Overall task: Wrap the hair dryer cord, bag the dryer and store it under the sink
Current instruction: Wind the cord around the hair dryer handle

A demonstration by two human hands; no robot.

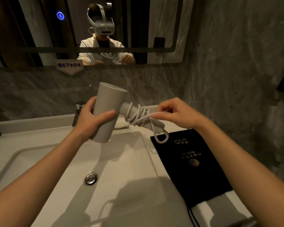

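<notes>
A pale grey hair dryer [107, 102] is held above the sink, barrel upright, handle pointing right. My left hand [92, 118] grips the barrel. Its white cord [138, 115] is coiled in several loops around the handle, and one loose loop hangs down below the handle's end. My right hand [174, 112] pinches the cord just past the coils. A black storage bag [195, 171] with gold print lies flat on the counter to the right of the basin, under my right forearm.
The white basin [39, 158] with a chrome drain [90, 179] sits below my hands. A chrome faucet [78, 112] stands behind the dryer. A folded white towel [120, 125] lies at the back rim. The mirror [88, 30] hangs above, and a marble wall closes the right side.
</notes>
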